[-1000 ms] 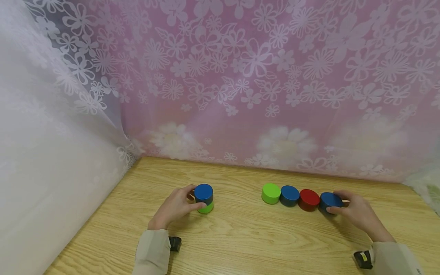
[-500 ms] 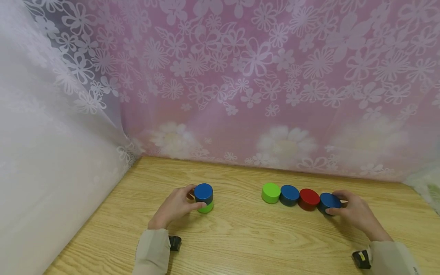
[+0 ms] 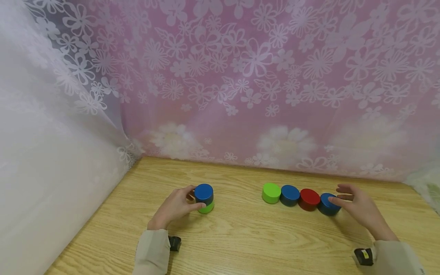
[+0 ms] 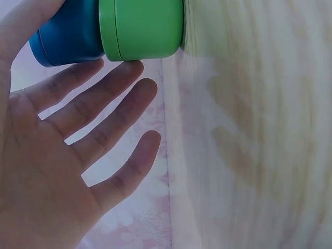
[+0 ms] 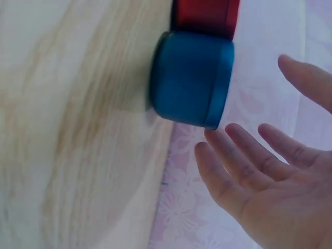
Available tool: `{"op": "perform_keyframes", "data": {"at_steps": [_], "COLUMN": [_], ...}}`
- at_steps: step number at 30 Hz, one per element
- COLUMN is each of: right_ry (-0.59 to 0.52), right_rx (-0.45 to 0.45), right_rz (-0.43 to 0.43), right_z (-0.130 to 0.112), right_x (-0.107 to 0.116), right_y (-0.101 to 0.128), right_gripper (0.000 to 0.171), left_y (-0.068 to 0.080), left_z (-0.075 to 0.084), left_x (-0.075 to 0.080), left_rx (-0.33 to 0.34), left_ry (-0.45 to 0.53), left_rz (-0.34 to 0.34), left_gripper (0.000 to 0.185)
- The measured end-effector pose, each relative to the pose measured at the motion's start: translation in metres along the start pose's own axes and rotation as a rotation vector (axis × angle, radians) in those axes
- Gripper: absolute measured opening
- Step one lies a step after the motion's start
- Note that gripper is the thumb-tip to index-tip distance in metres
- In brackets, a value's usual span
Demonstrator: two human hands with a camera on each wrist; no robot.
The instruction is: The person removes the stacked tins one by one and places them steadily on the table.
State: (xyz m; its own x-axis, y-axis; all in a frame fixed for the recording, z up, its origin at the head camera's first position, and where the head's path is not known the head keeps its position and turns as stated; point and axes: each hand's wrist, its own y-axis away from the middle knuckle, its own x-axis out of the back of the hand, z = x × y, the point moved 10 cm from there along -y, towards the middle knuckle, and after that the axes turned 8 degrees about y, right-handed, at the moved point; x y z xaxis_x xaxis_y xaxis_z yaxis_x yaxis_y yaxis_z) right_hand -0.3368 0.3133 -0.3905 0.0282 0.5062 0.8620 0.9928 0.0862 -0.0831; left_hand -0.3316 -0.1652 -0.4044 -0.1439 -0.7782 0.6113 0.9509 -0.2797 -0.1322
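My left hand (image 3: 192, 198) holds a two-disc stack between thumb and fingers: a blue disc (image 3: 204, 193) on a green disc (image 3: 207, 208). In the left wrist view the thumb lies on that blue disc (image 4: 67, 36) and the index tip touches the green disc (image 4: 142, 28). A row of discs runs rightward: green (image 3: 271, 193), blue (image 3: 290, 195), red (image 3: 309, 199), blue (image 3: 326, 206). My right hand (image 3: 338, 194) hovers spread at the row's right end, just off the last blue disc (image 5: 189, 85), which touches the red disc (image 5: 205, 15).
The discs sit on a wooden table (image 3: 240, 236). A pink floral curtain (image 3: 240, 76) closes the back and a white lace curtain (image 3: 41, 133) closes the left side. Bare wood lies between the stack and the row.
My right hand has let go of the end blue disc and spread its fingers just off it. The left hand and its stack have not moved.
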Motion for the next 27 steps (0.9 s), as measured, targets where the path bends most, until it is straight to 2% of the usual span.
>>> {"op": "perform_keyframes", "data": {"at_steps": [5, 15, 27], "right_ry": [-0.012, -0.044, -0.118], "right_rx": [0.008, 0.047, 0.054], "right_rz": [0.062, 0.185, 0.167], "right_z": [-0.005, -0.017, -0.044], "right_x": [0.008, 0.012, 0.005], "right_y": [0.001, 0.003, -0.004], "right_gripper": [0.065, 0.055, 0.053], "left_y": [0.0, 0.004, 0.003], "left_z": [0.0, -0.004, -0.003], "left_x": [-0.001, -0.005, -0.007], "left_rx": [-0.009, -0.003, -0.016], "left_ry": [-0.006, -0.012, -0.037], "left_rz": [-0.015, -0.076, -0.076], "left_gripper": [0.058, 0.041, 0.032]}}
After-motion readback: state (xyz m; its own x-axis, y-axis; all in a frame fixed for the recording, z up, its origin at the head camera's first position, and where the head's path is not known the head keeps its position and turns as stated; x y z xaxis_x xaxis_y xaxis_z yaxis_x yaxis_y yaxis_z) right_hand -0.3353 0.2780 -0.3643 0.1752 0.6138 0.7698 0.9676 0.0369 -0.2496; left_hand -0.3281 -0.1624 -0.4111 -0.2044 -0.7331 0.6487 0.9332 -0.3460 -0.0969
